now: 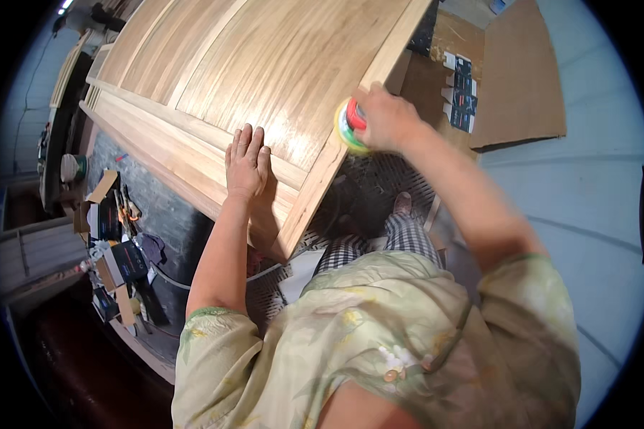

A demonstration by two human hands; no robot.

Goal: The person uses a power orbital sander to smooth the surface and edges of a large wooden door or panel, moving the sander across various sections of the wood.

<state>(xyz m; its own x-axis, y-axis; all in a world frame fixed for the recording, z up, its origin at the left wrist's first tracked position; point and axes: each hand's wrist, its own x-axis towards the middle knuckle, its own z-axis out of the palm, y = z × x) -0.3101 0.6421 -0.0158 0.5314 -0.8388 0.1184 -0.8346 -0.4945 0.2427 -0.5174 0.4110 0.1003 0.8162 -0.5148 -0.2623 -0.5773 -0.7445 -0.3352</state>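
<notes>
Left hand (pixel 247 168): laid on panel (pixel 279 79), ten o'clock
Right hand (pixel 390 120): clamped on round tool (pixel 350 118), one o'clock
Edge (pixel 325 170): could be gouged by tilting

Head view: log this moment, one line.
left grip: open on pale wooden panel | right grip: closed on round multicoloured tool at panel edge

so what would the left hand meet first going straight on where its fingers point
The way looks free: the left hand would likely pass over the wooden panel, though depth is unclear.
</notes>
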